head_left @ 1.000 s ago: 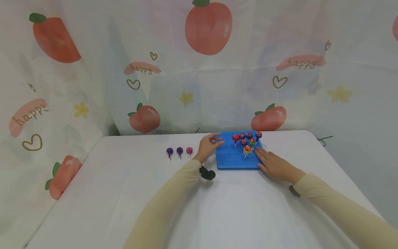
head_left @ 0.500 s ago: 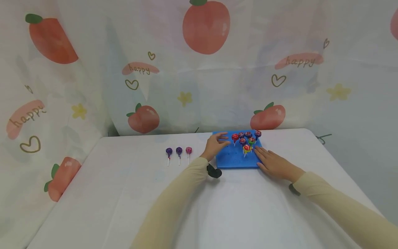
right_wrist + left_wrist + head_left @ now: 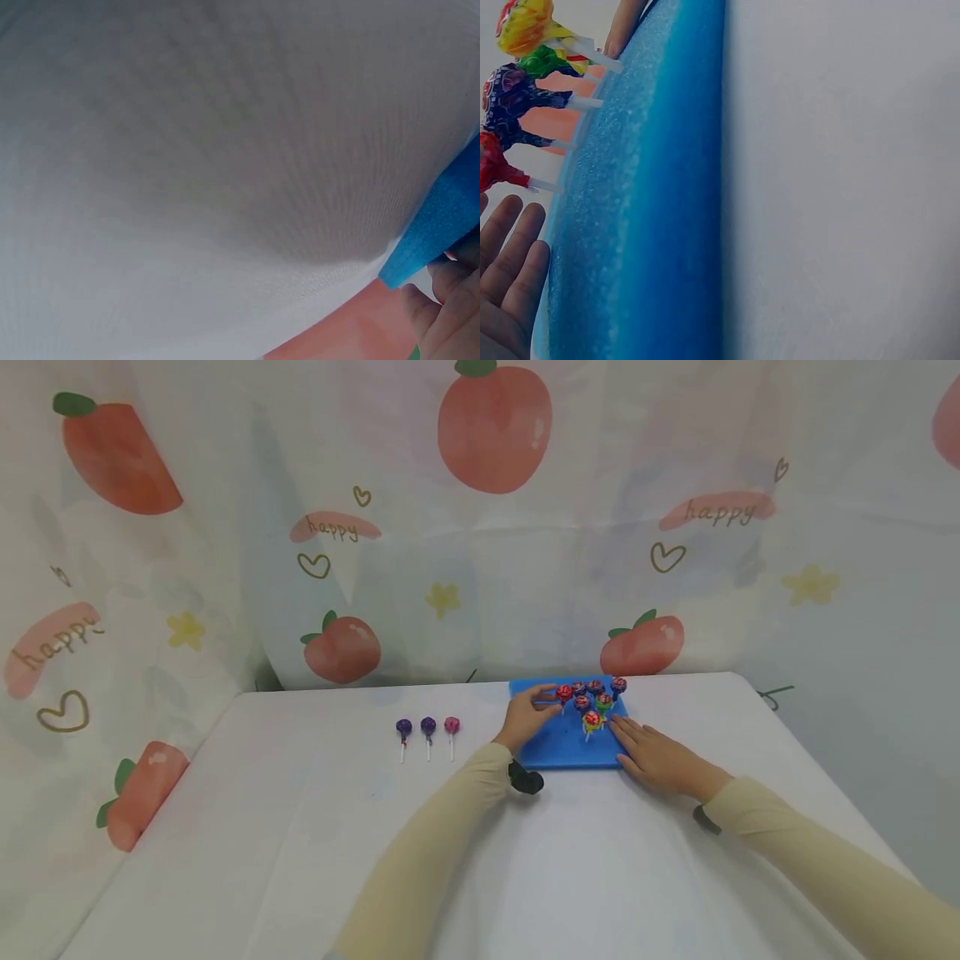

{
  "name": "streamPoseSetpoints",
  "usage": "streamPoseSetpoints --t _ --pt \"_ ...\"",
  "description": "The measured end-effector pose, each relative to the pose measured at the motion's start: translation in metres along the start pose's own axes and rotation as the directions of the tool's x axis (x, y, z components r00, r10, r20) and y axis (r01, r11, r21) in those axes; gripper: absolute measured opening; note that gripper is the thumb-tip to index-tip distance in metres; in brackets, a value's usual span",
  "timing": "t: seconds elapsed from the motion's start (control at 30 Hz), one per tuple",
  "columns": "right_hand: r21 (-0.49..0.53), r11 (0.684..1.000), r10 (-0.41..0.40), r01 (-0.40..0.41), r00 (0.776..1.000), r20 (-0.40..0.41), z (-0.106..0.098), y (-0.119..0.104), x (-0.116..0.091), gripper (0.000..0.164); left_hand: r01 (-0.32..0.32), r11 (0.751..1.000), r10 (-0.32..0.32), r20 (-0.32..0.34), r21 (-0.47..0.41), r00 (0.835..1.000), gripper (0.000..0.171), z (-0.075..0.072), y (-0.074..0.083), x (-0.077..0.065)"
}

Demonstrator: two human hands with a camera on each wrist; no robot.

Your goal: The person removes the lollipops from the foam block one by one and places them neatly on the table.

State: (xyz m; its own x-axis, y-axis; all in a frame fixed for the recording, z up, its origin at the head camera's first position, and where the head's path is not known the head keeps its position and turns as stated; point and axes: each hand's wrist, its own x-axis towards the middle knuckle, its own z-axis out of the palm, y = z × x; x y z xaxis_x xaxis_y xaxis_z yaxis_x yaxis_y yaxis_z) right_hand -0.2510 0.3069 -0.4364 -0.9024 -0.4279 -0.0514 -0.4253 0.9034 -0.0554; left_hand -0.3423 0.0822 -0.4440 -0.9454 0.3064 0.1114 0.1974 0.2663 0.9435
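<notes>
A blue foam board (image 3: 570, 747) lies on the table with several wrapped lollipops standing upright in it. At its left side my left hand (image 3: 523, 717) reaches over the surface, thumb and fingers spread around the red lollipop (image 3: 564, 692). In the left wrist view the fingers (image 3: 510, 259) are fairly straight, with their tips just by that red lollipop (image 3: 496, 163). My right hand (image 3: 660, 758) rests flat along the board's right edge, fingers extended. A yellow lollipop (image 3: 592, 720), a green one (image 3: 603, 702) and dark blue ones (image 3: 582, 702) stand between the hands.
Left of the board, two purple lollipops (image 3: 428, 725) and a pink one (image 3: 452, 725) lie in a row on the white table (image 3: 300, 843). A patterned curtain (image 3: 480, 568) hangs behind the table's back edge.
My left hand has moved right across the board, from its left edge to the red lollipop. The right hand stays at the board's right edge; the lollipops have not moved.
</notes>
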Motion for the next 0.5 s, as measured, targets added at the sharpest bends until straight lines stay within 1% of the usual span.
streamPoseSetpoints --t 0.1,0.2,0.33,0.5 --pt "0.003 1.0 -0.006 0.006 1.0 -0.006 0.0 -0.001 0.0 0.062 0.005 1.0 -0.005 -0.012 0.006 1.0 0.041 0.003 -0.001 0.0" --pt "0.002 1.0 -0.011 0.011 1.0 -0.009 0.001 -0.002 0.0 0.062 -0.004 1.0 0.004 -0.019 0.015 1.0 0.041 0.006 -0.003 0.002" --pt "0.0 1.0 -0.014 0.014 1.0 -0.01 0.001 -0.002 -0.001 0.062 -0.013 0.999 0.015 -0.028 0.052 1.0 0.041 0.011 -0.006 0.004" --pt "0.004 1.0 -0.016 0.017 1.0 -0.014 0.002 -0.002 -0.001 0.062 -0.017 0.996 0.02 -0.042 0.09 0.999 0.038 0.015 -0.005 0.005"
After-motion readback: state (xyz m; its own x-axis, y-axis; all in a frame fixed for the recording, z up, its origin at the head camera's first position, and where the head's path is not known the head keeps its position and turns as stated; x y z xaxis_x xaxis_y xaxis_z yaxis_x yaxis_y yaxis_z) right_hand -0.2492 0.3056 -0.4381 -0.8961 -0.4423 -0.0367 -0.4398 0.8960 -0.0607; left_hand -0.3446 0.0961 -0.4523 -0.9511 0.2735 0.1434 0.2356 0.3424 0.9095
